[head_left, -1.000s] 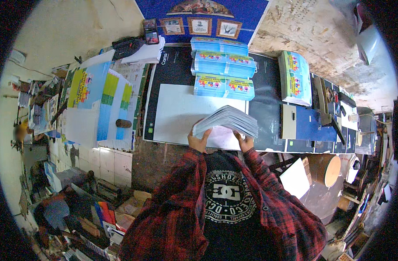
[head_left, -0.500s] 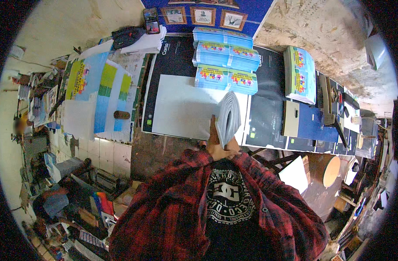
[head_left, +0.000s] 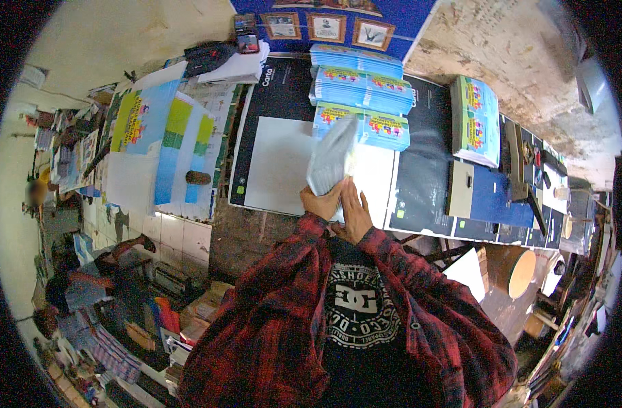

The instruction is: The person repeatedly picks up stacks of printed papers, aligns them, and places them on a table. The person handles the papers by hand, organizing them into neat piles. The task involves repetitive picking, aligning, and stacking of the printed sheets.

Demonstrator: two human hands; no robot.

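Observation:
A slim bundle of printed sheets (head_left: 332,158), slightly blurred, stands tilted over the white board (head_left: 278,163) on the table. My left hand (head_left: 320,202) grips its lower left corner, thumb against the near side. My right hand (head_left: 354,212) lies along the lower right edge, fingers stretched out and touching the paper. Just beyond the bundle, stacks of blue and yellow printed booklets (head_left: 386,127) sit in rows, partly hidden by it.
Another booklet stack (head_left: 476,122) lies at the right, near a blue board (head_left: 491,192) and a wooden clamp-like frame (head_left: 518,160). Large printed sheets (head_left: 137,129) cover the left table. A phone (head_left: 246,34) stands behind. At lower left, another person's arm (head_left: 131,246) reaches out.
The bundle was bent into an upright loop and is now flatter, leaning to the left. My right hand's fingers have straightened along its edge. The other person's arm has come into clearer view.

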